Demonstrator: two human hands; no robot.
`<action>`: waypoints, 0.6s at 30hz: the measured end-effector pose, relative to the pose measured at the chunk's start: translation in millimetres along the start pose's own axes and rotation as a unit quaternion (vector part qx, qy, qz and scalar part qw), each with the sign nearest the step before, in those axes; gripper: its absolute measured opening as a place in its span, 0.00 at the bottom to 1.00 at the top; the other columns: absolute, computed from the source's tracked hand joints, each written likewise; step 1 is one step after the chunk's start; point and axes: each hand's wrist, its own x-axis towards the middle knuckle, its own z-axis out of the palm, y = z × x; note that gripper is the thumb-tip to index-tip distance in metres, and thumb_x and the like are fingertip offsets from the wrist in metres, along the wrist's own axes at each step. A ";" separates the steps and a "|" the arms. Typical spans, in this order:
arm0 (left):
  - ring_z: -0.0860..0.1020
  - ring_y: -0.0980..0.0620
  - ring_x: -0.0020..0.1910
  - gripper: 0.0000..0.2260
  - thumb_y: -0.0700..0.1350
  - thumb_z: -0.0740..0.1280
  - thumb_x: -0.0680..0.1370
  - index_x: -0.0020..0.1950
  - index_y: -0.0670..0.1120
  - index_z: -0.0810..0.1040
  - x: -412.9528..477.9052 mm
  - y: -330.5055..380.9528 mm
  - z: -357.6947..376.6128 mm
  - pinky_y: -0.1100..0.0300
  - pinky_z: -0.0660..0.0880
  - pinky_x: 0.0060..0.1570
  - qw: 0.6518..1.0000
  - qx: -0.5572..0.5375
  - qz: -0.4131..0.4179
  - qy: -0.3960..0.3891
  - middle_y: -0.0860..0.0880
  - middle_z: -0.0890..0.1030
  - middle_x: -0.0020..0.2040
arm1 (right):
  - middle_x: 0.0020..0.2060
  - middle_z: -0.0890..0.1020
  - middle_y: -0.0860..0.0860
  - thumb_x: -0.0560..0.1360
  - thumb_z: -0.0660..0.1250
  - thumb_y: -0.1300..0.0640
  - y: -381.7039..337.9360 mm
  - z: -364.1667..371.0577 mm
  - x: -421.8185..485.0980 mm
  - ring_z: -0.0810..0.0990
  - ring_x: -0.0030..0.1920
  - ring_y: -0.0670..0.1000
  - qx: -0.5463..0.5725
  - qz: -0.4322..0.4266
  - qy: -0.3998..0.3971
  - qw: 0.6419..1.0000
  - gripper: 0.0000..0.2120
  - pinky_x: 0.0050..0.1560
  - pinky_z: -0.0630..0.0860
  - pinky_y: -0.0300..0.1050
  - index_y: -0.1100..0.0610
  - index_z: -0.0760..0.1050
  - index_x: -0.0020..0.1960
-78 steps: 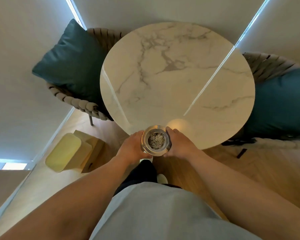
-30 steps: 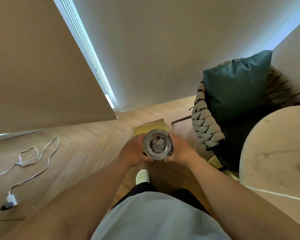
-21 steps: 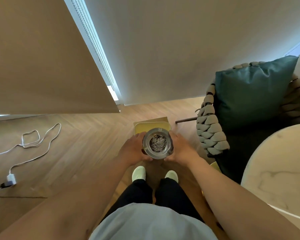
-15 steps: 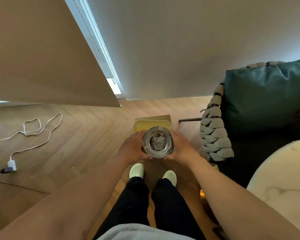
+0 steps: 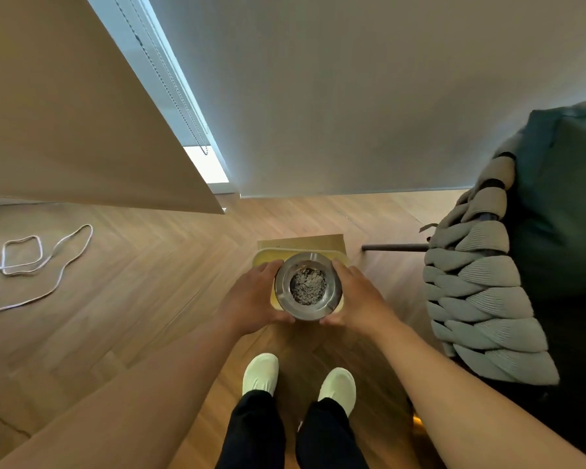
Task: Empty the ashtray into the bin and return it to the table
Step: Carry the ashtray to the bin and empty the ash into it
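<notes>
A round metal ashtray full of grey ash is held level between both hands. My left hand clasps its left side and my right hand its right side. Directly below and behind the ashtray stands the yellow bin on the wooden floor, mostly covered by the ashtray and my hands. The table is out of view.
A woven grey chair with a teal cushion stands close on the right, one dark leg reaching toward the bin. A white cable lies on the floor at left. Window blinds and a wall rise ahead. My feet are below.
I have turned away from the marble table, carrying the ashtray to the left. The bin has come to lie right under the ashtray, and the table has left the view.
</notes>
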 end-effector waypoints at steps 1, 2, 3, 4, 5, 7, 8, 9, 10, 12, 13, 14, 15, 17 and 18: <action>0.74 0.50 0.62 0.45 0.60 0.81 0.59 0.72 0.53 0.66 9.6 -11.4 6.6 0.50 0.73 0.61 1.000 -0.001 0.002 -0.001 0.52 0.75 0.66 | 0.65 0.72 0.50 0.57 0.84 0.47 6.1 9.0 10.9 0.74 0.65 0.54 0.002 0.004 0.001 1.000 0.56 0.61 0.76 0.51 0.46 0.54 0.75; 0.74 0.51 0.62 0.46 0.61 0.81 0.59 0.72 0.53 0.66 18.7 -22.6 13.6 0.50 0.73 0.61 1.000 -0.002 0.003 -0.002 0.52 0.75 0.66 | 0.66 0.72 0.50 0.57 0.84 0.47 12.3 17.9 21.4 0.74 0.65 0.53 0.007 0.009 0.002 1.000 0.57 0.62 0.76 0.51 0.46 0.54 0.76; 0.74 0.51 0.62 0.46 0.61 0.81 0.59 0.72 0.53 0.66 27.6 -33.6 20.7 0.50 0.73 0.61 1.000 -0.003 0.005 -0.004 0.53 0.75 0.66 | 0.66 0.72 0.50 0.57 0.84 0.47 18.3 26.3 31.6 0.74 0.66 0.53 0.015 0.014 0.002 1.000 0.58 0.63 0.75 0.51 0.46 0.53 0.77; 0.74 0.51 0.62 0.46 0.60 0.81 0.58 0.72 0.53 0.66 35.0 -43.7 27.0 0.50 0.74 0.60 1.000 -0.002 0.008 -0.005 0.53 0.76 0.66 | 0.67 0.71 0.50 0.57 0.85 0.48 23.8 33.9 40.4 0.74 0.66 0.53 0.023 0.021 0.001 1.000 0.59 0.64 0.75 0.51 0.46 0.53 0.78; 0.74 0.51 0.62 0.46 0.60 0.81 0.58 0.71 0.53 0.67 41.3 -52.9 33.2 0.50 0.74 0.60 1.000 -0.002 0.011 -0.006 0.53 0.76 0.65 | 0.67 0.71 0.50 0.57 0.85 0.49 28.6 41.0 48.0 0.74 0.66 0.53 0.030 0.028 -0.002 0.999 0.60 0.65 0.74 0.50 0.46 0.53 0.79; 0.74 0.50 0.61 0.45 0.59 0.82 0.58 0.71 0.53 0.67 50.9 -69.9 45.0 0.50 0.74 0.59 1.000 -0.005 0.016 -0.006 0.52 0.76 0.65 | 0.70 0.71 0.50 0.57 0.85 0.50 37.3 54.3 59.8 0.73 0.68 0.53 0.052 0.043 -0.013 0.998 0.62 0.66 0.73 0.48 0.46 0.51 0.80; 0.74 0.51 0.61 0.45 0.59 0.82 0.58 0.71 0.53 0.67 55.0 -77.4 50.1 0.50 0.74 0.59 1.000 -0.006 0.018 -0.005 0.53 0.76 0.65 | 0.71 0.71 0.49 0.57 0.85 0.50 40.5 59.3 63.9 0.72 0.69 0.53 0.074 0.049 -0.022 0.996 0.63 0.66 0.71 0.46 0.46 0.50 0.80; 0.74 0.51 0.60 0.45 0.59 0.81 0.58 0.71 0.53 0.67 58.7 -83.6 54.3 0.51 0.73 0.59 1.000 -0.006 0.021 -0.002 0.53 0.76 0.64 | 0.72 0.71 0.48 0.57 0.85 0.50 42.7 62.7 67.2 0.72 0.69 0.52 0.098 0.052 -0.033 0.993 0.63 0.66 0.70 0.44 0.45 0.49 0.81; 0.74 0.52 0.60 0.44 0.60 0.81 0.58 0.70 0.53 0.67 62.2 -88.4 57.2 0.52 0.73 0.58 1.000 -0.005 0.024 0.000 0.54 0.76 0.63 | 0.72 0.71 0.47 0.58 0.85 0.50 44.3 64.3 69.7 0.72 0.69 0.51 0.121 0.052 -0.042 0.990 0.62 0.66 0.70 0.44 0.45 0.49 0.81; 0.74 0.53 0.59 0.44 0.61 0.81 0.58 0.70 0.53 0.68 69.4 -96.9 62.7 0.53 0.73 0.58 1.000 -0.002 0.029 0.002 0.54 0.76 0.63 | 0.71 0.73 0.50 0.65 0.82 0.52 47.3 66.1 74.9 0.76 0.67 0.52 0.173 0.054 -0.049 0.982 0.55 0.66 0.74 0.49 0.44 0.50 0.80; 0.74 0.53 0.59 0.44 0.61 0.81 0.58 0.70 0.53 0.68 72.8 -100.3 64.7 0.53 0.73 0.58 1.000 0.000 0.030 0.003 0.54 0.76 0.63 | 0.68 0.75 0.53 0.69 0.79 0.55 47.7 66.1 77.3 0.80 0.62 0.54 0.211 0.061 -0.049 0.974 0.50 0.61 0.79 0.51 0.44 0.51 0.81; 0.73 0.52 0.60 0.45 0.60 0.81 0.58 0.70 0.53 0.67 75.8 -103.2 66.5 0.54 0.73 0.58 1.000 0.002 0.029 0.004 0.53 0.75 0.63 | 0.63 0.78 0.55 0.73 0.75 0.59 47.7 66.2 79.4 0.84 0.54 0.54 0.253 0.069 -0.048 0.964 0.45 0.53 0.82 0.50 0.44 0.53 0.80; 0.73 0.52 0.60 0.45 0.59 0.81 0.58 0.71 0.53 0.67 78.6 -105.6 68.0 0.53 0.73 0.59 1.000 0.005 0.028 0.007 0.53 0.75 0.64 | 0.58 0.80 0.57 0.76 0.72 0.63 47.7 66.6 81.4 0.86 0.45 0.52 0.290 0.078 -0.044 0.953 0.41 0.46 0.84 0.48 0.44 0.55 0.80; 0.73 0.52 0.61 0.45 0.58 0.81 0.58 0.71 0.53 0.66 82.5 -108.8 70.4 0.53 0.73 0.60 1.000 0.007 0.025 0.013 0.53 0.74 0.65 | 0.50 0.82 0.57 0.77 0.68 0.69 47.7 68.9 84.3 0.86 0.37 0.50 0.341 0.096 -0.021 0.935 0.38 0.39 0.83 0.44 0.43 0.59 0.78; 0.73 0.52 0.62 0.46 0.58 0.82 0.58 0.72 0.53 0.65 83.8 -109.6 71.3 0.53 0.73 0.60 1.000 0.005 0.024 0.016 0.53 0.74 0.66 | 0.48 0.83 0.57 0.77 0.67 0.71 47.2 70.6 85.1 0.86 0.36 0.50 0.364 0.108 -0.005 0.925 0.37 0.38 0.83 0.43 0.42 0.62 0.77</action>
